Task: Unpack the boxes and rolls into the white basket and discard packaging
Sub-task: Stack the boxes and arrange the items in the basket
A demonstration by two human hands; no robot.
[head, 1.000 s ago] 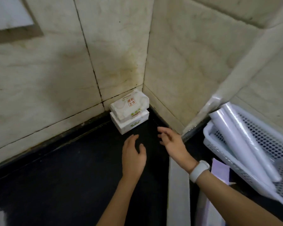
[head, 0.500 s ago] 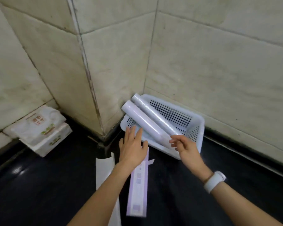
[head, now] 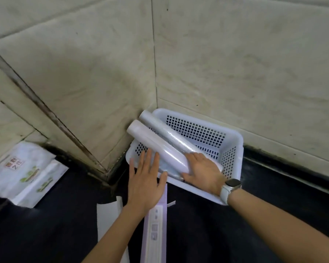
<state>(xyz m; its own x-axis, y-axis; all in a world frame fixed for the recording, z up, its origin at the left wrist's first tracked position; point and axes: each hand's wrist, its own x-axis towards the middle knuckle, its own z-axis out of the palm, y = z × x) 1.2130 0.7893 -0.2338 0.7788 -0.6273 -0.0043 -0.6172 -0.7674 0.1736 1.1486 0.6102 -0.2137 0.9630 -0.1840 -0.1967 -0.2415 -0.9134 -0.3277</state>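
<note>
A white perforated basket (head: 234, 149) stands on the dark counter in the wall corner. Two film rolls lie slanted in it, their upper ends sticking out over the left rim: a pale lilac roll (head: 156, 147) in front and a clearer roll (head: 169, 133) behind. My right hand (head: 201, 173) lies flat on the lower ends of the rolls, fingers spread, gripping nothing. My left hand (head: 146, 181) hovers open at the basket's near left rim. Under that hand lies a long lilac box (head: 154, 230), and a white box (head: 106, 219) lies beside it.
Two stacked white tissue packs (head: 25, 173) sit at the left against the tiled wall. A protruding wall corner (head: 95, 158) separates them from the basket. A white watch (head: 229, 188) is on my right wrist.
The view swung right from the tissue packs to the basket. Both hands moved forward to it; my right hand now rests on the rolls' lower ends.
</note>
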